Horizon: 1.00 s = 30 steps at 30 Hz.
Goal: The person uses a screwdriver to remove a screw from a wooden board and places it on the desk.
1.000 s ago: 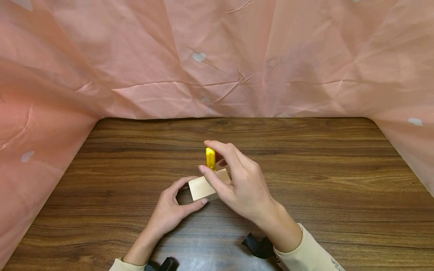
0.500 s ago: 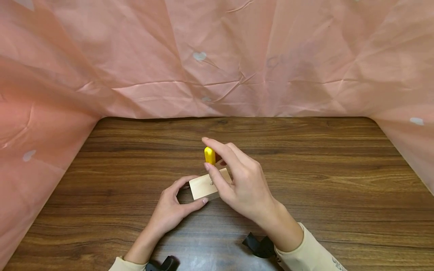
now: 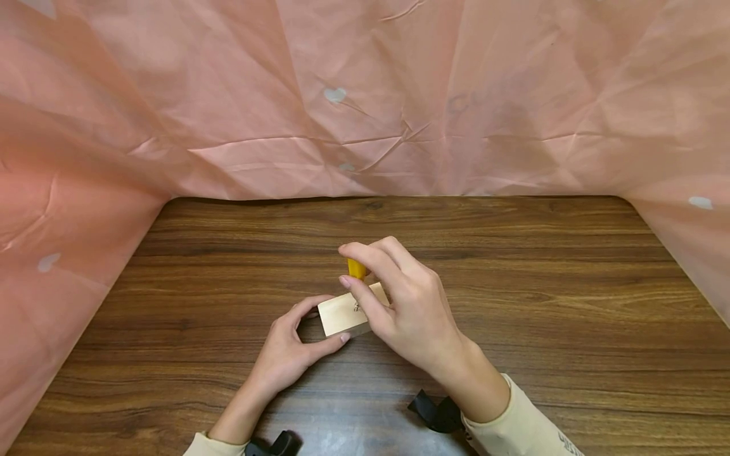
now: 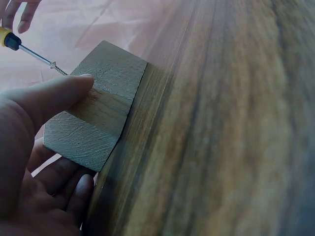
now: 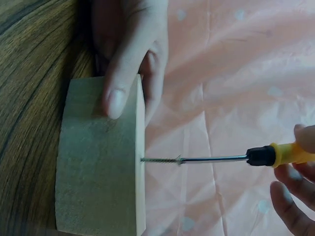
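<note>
A pale wooden block [image 3: 336, 315] stands on the table, gripped at its left end by my left hand [image 3: 285, 358]. The left thumb [image 4: 74, 91] lies along the near face, with the other fingers behind. From the block's top face rises a metal screw [image 5: 160, 160], its threads mostly exposed. The tip of a screwdriver [image 5: 214, 160] meets the screw's head in the right wrist view, shaft and screw roughly in line. My right hand [image 3: 413, 310] holds the yellow handle [image 3: 357, 269] between thumb and fingers, above the block. Its fingers partly hide the handle in the head view.
Under the block is a dark wood-grain table [image 3: 542, 285]. Pink cloth [image 3: 365, 126] with pale hearts surrounds its back and sides. Black straps [image 3: 436, 415] hang near the right wrist, and a similar black strap [image 3: 274, 444] near the left.
My right index finger has come down over the handle's top and the thumb has shifted slightly, with less yellow showing. The left hand and block stay put.
</note>
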{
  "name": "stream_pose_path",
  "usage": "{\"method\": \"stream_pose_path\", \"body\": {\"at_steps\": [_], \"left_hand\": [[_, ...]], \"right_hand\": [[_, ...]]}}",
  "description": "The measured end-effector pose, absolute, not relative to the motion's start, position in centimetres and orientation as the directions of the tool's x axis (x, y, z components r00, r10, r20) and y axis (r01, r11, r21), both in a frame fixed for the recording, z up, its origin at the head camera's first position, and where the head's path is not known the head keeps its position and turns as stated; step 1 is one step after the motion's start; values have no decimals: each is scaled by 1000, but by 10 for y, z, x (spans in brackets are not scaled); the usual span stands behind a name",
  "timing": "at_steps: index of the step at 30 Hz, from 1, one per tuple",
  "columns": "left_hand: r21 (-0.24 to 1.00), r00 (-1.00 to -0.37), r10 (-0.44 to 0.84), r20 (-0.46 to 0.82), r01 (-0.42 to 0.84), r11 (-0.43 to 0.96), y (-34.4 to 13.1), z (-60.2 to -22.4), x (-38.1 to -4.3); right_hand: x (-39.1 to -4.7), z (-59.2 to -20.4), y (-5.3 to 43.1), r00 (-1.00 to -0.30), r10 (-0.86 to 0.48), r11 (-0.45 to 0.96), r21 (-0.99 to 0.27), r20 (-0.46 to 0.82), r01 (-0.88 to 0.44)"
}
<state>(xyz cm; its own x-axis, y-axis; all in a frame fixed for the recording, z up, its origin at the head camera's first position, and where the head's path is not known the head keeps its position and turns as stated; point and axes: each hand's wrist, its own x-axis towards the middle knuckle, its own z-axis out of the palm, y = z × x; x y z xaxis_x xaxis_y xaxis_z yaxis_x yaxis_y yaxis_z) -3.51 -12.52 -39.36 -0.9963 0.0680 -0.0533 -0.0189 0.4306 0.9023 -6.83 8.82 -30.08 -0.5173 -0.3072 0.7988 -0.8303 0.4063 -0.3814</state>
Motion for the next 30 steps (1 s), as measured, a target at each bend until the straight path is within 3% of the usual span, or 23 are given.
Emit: {"method": "stream_pose_path", "body": {"at_steps": [13, 23, 30], "left_hand": [[898, -997, 58, -52, -21, 439, -125, -394, -35], [898, -997, 62, -47, -15, 439, -125, -394, -35], [897, -997, 60, -50, -19, 441, -125, -395, -35]], "right_hand": [[-66, -300, 89, -586, -290, 404, -458, 757, -792], [-67, -300, 89, -594, -282, 397, -472, 754, -787], [-68, -300, 89, -563, -282, 392, -443, 777, -806]]}}
